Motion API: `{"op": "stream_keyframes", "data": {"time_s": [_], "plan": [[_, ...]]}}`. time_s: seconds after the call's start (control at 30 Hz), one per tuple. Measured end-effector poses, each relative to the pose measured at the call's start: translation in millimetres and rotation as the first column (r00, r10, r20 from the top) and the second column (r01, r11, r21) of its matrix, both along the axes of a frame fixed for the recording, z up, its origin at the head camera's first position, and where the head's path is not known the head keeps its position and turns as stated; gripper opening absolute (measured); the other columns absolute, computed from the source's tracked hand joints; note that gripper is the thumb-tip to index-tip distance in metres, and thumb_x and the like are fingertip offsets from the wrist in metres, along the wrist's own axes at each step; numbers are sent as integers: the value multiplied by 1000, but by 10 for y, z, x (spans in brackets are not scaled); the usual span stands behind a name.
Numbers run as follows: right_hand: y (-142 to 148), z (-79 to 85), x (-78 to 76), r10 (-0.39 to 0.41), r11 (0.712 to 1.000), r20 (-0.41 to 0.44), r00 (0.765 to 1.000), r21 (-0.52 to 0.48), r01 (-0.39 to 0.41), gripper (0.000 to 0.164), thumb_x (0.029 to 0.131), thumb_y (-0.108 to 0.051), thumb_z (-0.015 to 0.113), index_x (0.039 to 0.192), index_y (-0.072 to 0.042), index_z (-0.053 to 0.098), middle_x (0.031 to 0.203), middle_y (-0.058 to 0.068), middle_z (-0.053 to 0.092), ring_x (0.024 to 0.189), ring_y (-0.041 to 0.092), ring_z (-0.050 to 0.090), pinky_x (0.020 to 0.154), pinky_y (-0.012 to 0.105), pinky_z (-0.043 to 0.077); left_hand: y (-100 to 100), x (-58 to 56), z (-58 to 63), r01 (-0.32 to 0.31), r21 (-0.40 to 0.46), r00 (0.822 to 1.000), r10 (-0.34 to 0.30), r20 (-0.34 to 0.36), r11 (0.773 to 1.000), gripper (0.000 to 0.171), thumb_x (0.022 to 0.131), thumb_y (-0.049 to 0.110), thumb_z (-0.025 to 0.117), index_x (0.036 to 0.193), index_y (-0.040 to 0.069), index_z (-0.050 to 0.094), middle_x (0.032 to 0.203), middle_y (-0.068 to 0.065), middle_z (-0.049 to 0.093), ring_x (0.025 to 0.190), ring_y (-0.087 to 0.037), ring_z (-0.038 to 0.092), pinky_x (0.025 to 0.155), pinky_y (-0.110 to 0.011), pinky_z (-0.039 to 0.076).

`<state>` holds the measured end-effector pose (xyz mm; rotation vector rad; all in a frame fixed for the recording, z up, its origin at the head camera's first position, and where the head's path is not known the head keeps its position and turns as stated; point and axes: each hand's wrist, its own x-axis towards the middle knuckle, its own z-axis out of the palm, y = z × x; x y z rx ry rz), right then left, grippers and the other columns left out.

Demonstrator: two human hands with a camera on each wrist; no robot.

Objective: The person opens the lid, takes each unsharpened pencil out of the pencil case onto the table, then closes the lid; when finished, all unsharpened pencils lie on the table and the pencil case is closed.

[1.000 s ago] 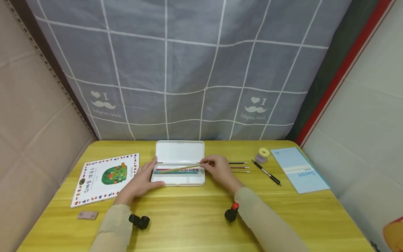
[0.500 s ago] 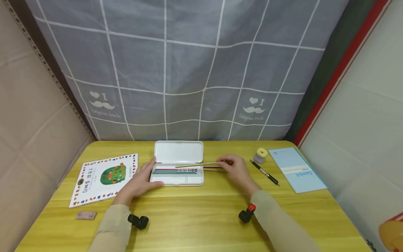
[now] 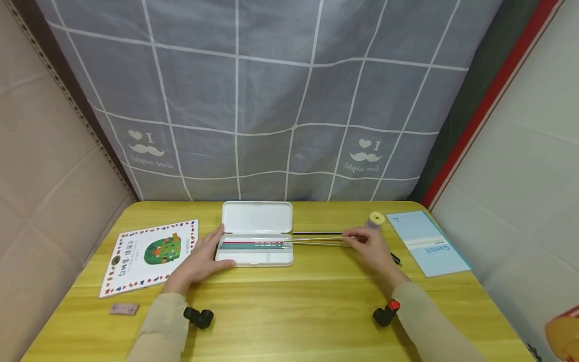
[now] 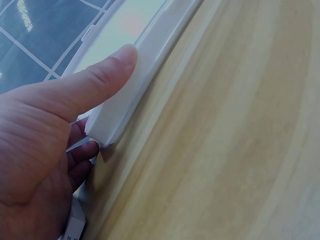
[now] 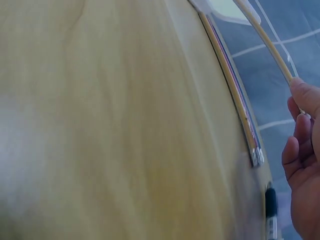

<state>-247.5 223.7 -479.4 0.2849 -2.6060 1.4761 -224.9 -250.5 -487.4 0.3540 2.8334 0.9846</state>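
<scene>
Table (image 3: pixel 289 311): one, yellow, wood-grained, far corners rounded. Cloth (image 3: pixel 267 100): one, grey, hung behind the far edge; we count it as the back wall. White lines cross it in large squares, slightly wavy; we find two moustache prints (image 3: pixel 365 157) low on it, left and right, lettering reversed. Left wall (image 3: pixel 45 166): beige, creased, with a brown strip (image 3: pixel 53 50) beside the grey. Right wall (image 3: pixel 511 176): off-white, bordered by a red band (image 3: pixel 492 100) and a dark green band (image 3: pixel 470 100). Light: soft; we note pale glare on the tabletop.
</scene>
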Motion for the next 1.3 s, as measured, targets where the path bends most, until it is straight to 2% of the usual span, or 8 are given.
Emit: {"op": "stream_keyframes", "data": {"time_s": [0.17, 0.27, 0.43, 0.6, 0.8, 0.93, 1.1, 1.3], "plan": [[108, -123, 33, -51, 996, -31, 998, 65, 53, 10, 97, -17, 77, 103, -12, 83, 103, 6, 77, 81, 13, 62, 71, 26, 51, -44, -1, 5, 0, -14, 1000, 0, -12, 1000, 115, 91, 56, 77, 169, 10, 6, 169, -26, 19, 152, -55, 15, 115, -76, 23], [135, -170, 44, -66, 993, -39, 997, 91, 69, 9, 96, -16, 78, 102, -14, 83, 106, 5, 78, 84, 12, 65, 73, 26, 52, -58, -3, -1, -3, -19, 1000, 3, -7, 1000, 115, 91, 56, 77, 169, 10, 5, 169, -27, 19, 152, -55, 16, 115, -76, 22], [169, -202, 50, -73, 990, -33, 997, 115, 76, 8, 95, -16, 79, 102, -15, 83, 106, 5, 78, 78, 11, 61, 69, 25, 51, -63, -6, -23, -2, -16, 1000, 2, -6, 1000, 115, 91, 55, 77, 169, 9, 6, 169, -27, 19, 151, -55, 16, 115, -76, 22], [196, -212, 71, -41, 986, -39, 998, 158, 47, 8, 94, -18, 81, 100, -14, 83, 95, 3, 77, 72, 12, 58, 65, 27, 49, -67, -12, -44, -1, -17, 1000, 1, -9, 1000, 115, 91, 55, 77, 169, 9, 6, 169, -26, 20, 152, -54, 16, 115, -76, 22], [222, -220, 83, -18, 969, -48, 999, 246, 30, 7, 92, -22, 82, 99, -22, 84, 106, -2, 78, 99, 19, 70, 88, 42, 56, -57, -23, -49, 3, -13, 1000, -4, -13, 1000, 116, 91, 57, 76, 169, 10, 6, 169, -27, 19, 151, -55, 17, 115, -76, 23], [223, -209, 87, 7, 960, -54, 999, 280, 8, 8, 92, -21, 83, 99, -23, 84, 106, -2, 78, 103, 25, 71, 92, 51, 55, -45, -15, -43, 4, -11, 1000, -4, -11, 1000, 116, 90, 57, 77, 169, 10, 6, 169, -27, 20, 151, -55, 17, 115, -76, 23], [224, -204, 83, 13, 945, -51, 999, 328, 4, 9, 91, -20, 84, 98, -24, 84, 106, -2, 78, 101, 24, 72, 91, 51, 57, -23, -15, -43, 8, 0, 1000, -8, -6, 1000, 116, 91, 56, 77, 169, 10, 6, 169, -27, 19, 152, -54, 16, 116, -75, 22], [212, -180, 88, 49, 913, -102, 994, 407, -3, 8, 90, -19, 84, 97, -23, 84, 103, -3, 77, 97, 23, 73, 89, 49, 58, -17, -25, -46, 6, 3, 1000, -6, -7, 1000, 115, 90, 56, 77, 169, 10, 6, 169, -26, 18, 152, -54, 15, 116, -75, 21]]}}
